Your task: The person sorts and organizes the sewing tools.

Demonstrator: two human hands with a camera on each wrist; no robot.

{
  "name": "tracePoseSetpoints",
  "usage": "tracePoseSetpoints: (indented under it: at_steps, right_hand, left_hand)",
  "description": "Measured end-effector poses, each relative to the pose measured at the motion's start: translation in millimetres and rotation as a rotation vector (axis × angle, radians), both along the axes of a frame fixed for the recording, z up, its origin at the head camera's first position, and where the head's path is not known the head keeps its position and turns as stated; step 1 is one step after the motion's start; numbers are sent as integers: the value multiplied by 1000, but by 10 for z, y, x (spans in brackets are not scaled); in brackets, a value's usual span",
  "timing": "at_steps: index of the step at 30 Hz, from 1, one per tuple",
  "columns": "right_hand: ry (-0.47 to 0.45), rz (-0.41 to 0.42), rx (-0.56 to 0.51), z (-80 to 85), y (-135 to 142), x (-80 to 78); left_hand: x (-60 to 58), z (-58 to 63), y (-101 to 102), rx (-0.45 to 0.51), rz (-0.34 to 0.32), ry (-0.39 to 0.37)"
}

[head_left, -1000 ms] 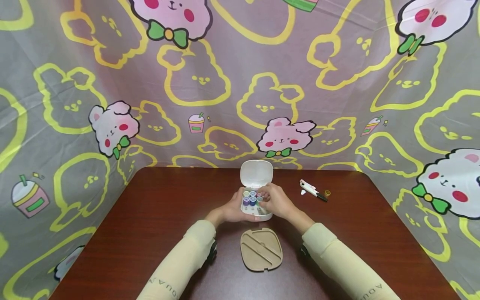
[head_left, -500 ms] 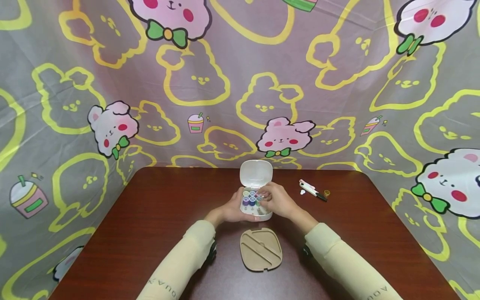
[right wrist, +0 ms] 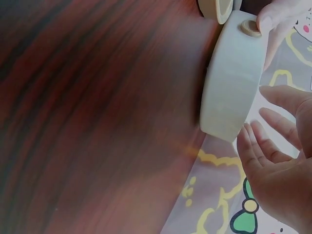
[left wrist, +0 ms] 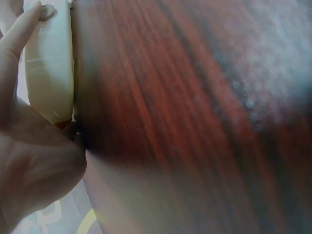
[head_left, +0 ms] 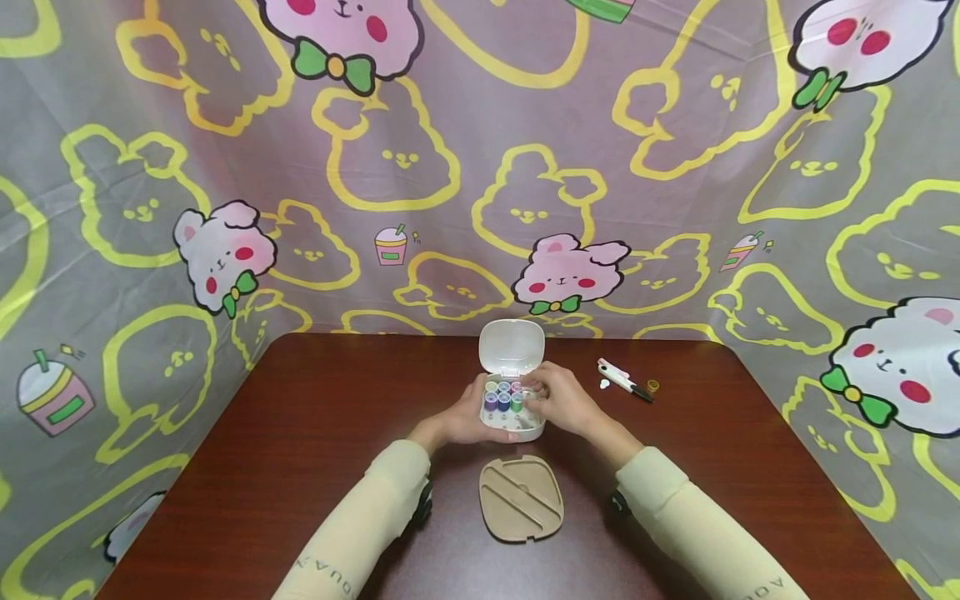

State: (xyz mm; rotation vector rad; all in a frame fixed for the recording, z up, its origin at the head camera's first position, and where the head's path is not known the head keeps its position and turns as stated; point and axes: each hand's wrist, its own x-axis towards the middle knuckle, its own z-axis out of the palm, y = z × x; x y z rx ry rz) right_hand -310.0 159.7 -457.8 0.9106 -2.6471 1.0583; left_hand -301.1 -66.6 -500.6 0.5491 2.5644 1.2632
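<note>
An open white sewing box (head_left: 531, 434) stands at the middle of the table with its lid (head_left: 512, 347) raised at the back. Small thread spools fill two rows inside, including a purple spool (head_left: 491, 403), a dark blue spool (head_left: 504, 403) and a green spool (head_left: 517, 403). My left hand (head_left: 465, 419) grips the box's left side, thumb along the front. In the left wrist view that thumb lies at the tan button (left wrist: 47, 12). Over the box's right edge is my right hand (head_left: 561, 402); its loosely bent fingers hold nothing in the right wrist view.
A tan tray (head_left: 521, 500) with diagonal ridges lies in front of the box. To the right are a slim white-and-black tool (head_left: 626, 381), a small white piece (head_left: 604, 384) and a small yellowish round item (head_left: 653, 387). Patterned cloth (head_left: 450, 275) hangs behind the table.
My right hand has drawn slightly right, away from the green spool, which now shows more fully. My left hand keeps its hold on the box.
</note>
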Motion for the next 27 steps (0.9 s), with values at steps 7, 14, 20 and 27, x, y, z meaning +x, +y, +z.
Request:
tracePoseSetpoints:
  at_steps: [7,14,20,27]
  right_hand:
    - [-23,-2,-5,10,28,6]
    - [-40,6,-5,45,62,1]
    - [-19,-6,36,72,122,12]
    - [0,-7,76,11,198,12]
  left_hand:
    - [-51,-72,-4,1,5,-5]
    - [12,21,1,-16,0,6]
    - [40,90,4,-31,-2,-8]
    - [8,23,2,-13,12,-16]
